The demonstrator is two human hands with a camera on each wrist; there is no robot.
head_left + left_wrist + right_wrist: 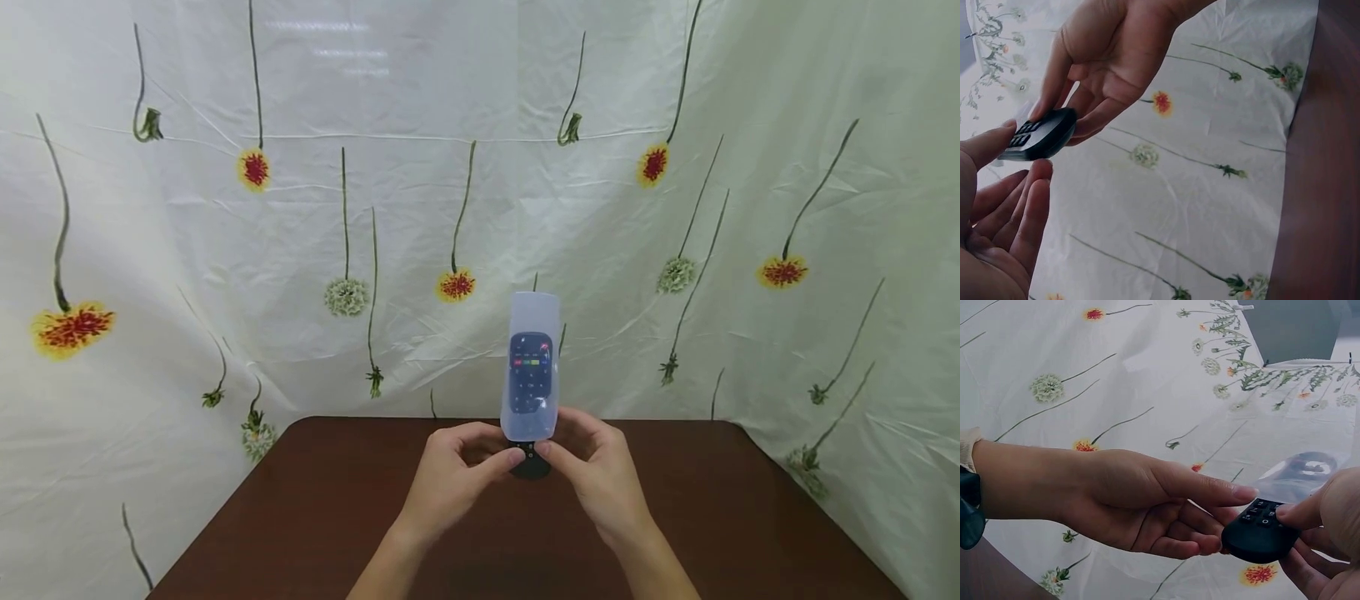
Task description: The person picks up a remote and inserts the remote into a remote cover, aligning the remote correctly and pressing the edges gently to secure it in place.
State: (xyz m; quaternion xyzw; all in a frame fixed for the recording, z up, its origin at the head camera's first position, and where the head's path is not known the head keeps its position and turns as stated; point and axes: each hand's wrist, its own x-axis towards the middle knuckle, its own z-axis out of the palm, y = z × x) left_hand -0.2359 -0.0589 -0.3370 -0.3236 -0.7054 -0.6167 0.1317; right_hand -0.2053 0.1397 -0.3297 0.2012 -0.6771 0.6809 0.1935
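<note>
A black remote control [531, 467] stands nearly upright above the table, its upper part inside a translucent sleeve [535, 310]. Coloured buttons show through the plastic, while the lower end sticks out bare. My left hand [452, 473] pinches that end from the left, thumb on the front by the sleeve's lower edge. From the other side my right hand [603, 475] pinches it, thumb also on the front. In the left wrist view the bare keys of the remote control [1054, 134] lie between both thumbs. The right wrist view shows the sleeve [1300, 472] reaching past the remote's far end.
A dark brown table [315, 500] lies under the hands. Behind it hangs a pale flower-printed cloth [420, 225], which also spreads along both sides. A grey opening [1294, 331] shows above the cloth in the right wrist view.
</note>
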